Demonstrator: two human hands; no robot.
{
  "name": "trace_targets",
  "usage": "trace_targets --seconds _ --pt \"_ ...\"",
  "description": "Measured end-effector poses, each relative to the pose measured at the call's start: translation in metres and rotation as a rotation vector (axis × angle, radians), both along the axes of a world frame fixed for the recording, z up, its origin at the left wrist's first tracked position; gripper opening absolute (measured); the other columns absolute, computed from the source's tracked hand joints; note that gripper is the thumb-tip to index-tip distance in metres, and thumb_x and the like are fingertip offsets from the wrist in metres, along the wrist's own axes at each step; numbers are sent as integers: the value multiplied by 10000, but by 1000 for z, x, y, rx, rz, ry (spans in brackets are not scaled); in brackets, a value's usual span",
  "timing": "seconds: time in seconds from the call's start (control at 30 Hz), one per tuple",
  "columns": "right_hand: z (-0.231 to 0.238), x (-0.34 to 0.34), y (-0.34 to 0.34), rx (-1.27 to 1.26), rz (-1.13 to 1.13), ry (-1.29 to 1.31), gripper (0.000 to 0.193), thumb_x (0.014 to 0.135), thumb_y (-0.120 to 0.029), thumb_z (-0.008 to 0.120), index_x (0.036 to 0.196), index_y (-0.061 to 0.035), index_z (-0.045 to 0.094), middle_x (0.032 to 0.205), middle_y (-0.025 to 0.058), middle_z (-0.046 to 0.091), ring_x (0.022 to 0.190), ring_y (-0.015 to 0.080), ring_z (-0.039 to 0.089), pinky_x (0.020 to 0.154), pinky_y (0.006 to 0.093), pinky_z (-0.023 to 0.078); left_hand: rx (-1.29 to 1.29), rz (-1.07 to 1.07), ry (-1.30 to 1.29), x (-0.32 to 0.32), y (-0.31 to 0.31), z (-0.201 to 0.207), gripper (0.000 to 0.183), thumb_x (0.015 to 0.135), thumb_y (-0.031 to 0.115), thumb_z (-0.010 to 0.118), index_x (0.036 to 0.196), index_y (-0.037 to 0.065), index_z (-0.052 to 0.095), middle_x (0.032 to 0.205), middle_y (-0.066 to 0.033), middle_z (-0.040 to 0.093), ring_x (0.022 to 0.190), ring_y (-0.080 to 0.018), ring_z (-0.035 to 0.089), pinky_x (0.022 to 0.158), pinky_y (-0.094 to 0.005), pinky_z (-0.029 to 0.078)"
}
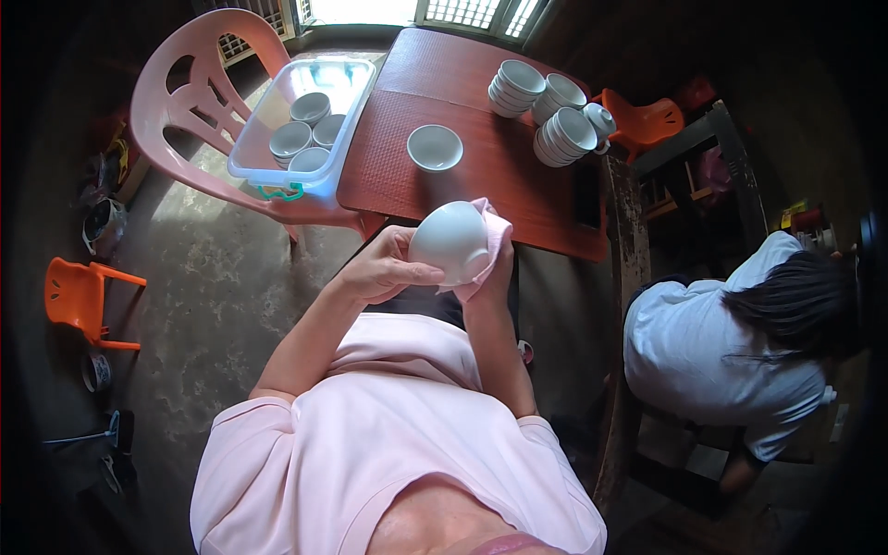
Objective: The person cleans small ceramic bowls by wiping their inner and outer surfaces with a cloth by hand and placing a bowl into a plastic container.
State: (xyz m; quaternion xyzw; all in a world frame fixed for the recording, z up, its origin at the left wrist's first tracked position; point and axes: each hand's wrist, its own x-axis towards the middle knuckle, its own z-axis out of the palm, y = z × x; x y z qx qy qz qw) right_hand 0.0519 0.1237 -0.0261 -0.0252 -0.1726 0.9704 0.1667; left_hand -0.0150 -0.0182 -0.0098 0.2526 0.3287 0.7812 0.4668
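Observation:
A white bowl (448,242), tilted on its side, is held in front of my body by both hands. My left hand (387,266) grips its left side, thumb across the lower wall. On the other side my right hand (499,268) presses a pink cloth (496,239) against the bowl near its foot; most of those fingers are hidden behind cloth and bowl. Just beyond, a single white bowl (435,148) stands upright on the reddish-brown table (407,92).
Stacks of white bowls (518,83) and a white lidded pot (599,118) occupy the table's right side. A clear plastic bin (242,153) with several bowls rests on a pink chair (153,83). Rightward, a person in a white shirt (712,351) bends away. An orange chair (79,301) stands left.

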Motion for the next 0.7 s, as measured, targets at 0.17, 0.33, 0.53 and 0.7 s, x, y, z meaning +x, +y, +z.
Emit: trace_targets --seconds 0.17,0.33,0.53,0.7 --pt "18 0 27 456 151 -133 290 907 -309 541 960 -31 604 834 50 631 699 143 619 600 266 518 -185 -102 278 -7 -10 2 268 735 22 743 982 -40 660 875 -32 651 807 -79 589 746 -220 472" --pt "60 1 20 1059 166 -235 280 905 -256 513 829 -23 648 685 39 598 530 69 558 401 193 418 -30 -152 58 -2 -8 3 297 726 17 748 992 -59 641 920 -93 667 861 -142 631 802 -263 490" --pt "-3 8 1 -18 -19 -88 356 918 -380 483 952 -41 584 865 81 636 768 185 635 658 306 532 126 -80 -260 4 1 -2 391 768 119 738 1092 -40 587 1011 -105 633 950 -188 615 850 -337 491" --pt "60 1 23 1134 60 -169 332 866 -238 490 1040 5 634 1064 163 634 1026 260 607 911 386 472 74 -140 -378 9 4 2 416 771 111 725 1130 -19 560 1030 -111 631 963 -218 637 882 -385 507"
